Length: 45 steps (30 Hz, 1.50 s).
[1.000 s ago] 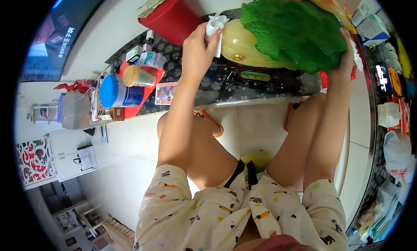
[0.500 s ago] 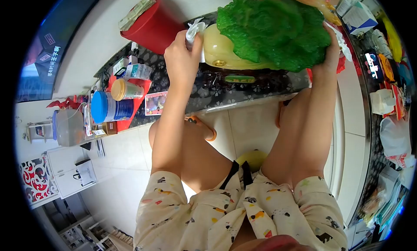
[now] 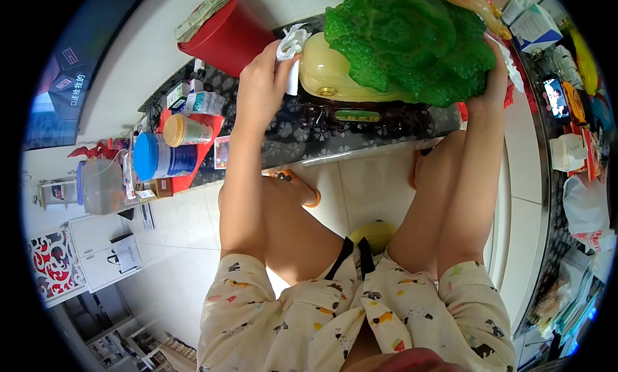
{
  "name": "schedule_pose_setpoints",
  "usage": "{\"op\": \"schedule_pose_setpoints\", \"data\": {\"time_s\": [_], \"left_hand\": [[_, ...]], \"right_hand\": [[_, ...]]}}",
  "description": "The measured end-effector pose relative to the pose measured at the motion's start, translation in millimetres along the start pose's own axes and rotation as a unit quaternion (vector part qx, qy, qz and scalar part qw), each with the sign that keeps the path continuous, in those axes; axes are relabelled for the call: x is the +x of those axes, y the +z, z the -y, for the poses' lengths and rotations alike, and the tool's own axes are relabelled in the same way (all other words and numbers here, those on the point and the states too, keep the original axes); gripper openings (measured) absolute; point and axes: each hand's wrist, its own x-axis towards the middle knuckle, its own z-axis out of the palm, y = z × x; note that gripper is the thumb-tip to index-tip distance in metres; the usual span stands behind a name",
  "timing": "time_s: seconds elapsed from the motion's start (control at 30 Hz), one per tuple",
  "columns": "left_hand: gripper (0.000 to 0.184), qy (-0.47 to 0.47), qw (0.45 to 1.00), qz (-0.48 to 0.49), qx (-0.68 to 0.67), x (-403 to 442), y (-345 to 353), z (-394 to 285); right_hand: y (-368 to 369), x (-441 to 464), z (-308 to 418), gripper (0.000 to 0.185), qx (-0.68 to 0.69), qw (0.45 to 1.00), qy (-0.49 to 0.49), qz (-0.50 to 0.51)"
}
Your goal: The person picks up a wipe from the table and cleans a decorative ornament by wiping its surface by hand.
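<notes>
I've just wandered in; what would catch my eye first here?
First, the big green leafy ornament at top centre, with the right hand at its right edge. Left of its pale, rounded end, the left hand holds a white tissue. Farther left is a bright red container.

Glossy leaves [image 3: 409,53], matt wipe [image 3: 293,44]
The leaves look rough and ridged, the stalk [image 3: 322,66] smooth and polished, the base [image 3: 400,118] shiny, the bin [image 3: 228,37] smooth, like plastic.
</notes>
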Motion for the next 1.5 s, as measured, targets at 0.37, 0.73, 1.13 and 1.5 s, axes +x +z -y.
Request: {"op": "schedule_pose_setpoints", "data": {"time_s": [0.37, 0.73, 1.13, 1.5], "left_hand": [[0.027, -0.008, 0.999, 0.034, -0.04, -2.3, -6.4, 14.8], [0.026, 0.02, 0.999, -0.05, 0.003, -7.0, 11.1, 11.4], [0.023, 0.005, 0.995, -0.057, 0.08, -2.1, 10.8, -2.6], [0.026, 0.073, 0.995, -0.016, 0.061, -2.7, 1.1, 8.0]], "right_hand": [[3.3, -2.5, 1.0, 0.031, -0.002, 1.0, -0.005, -0.012], [-0.4, 1.0, -0.3, 0.03, -0.002, 1.0, -0.018, -0.005], [0.8, -1.1, 1.1, 0.03, -0.003, 1.0, -0.006, -0.007], [-2.1, 2.9, 0.9, 0.031, 0.002, 1.0, 0.004, 0.001]]}}
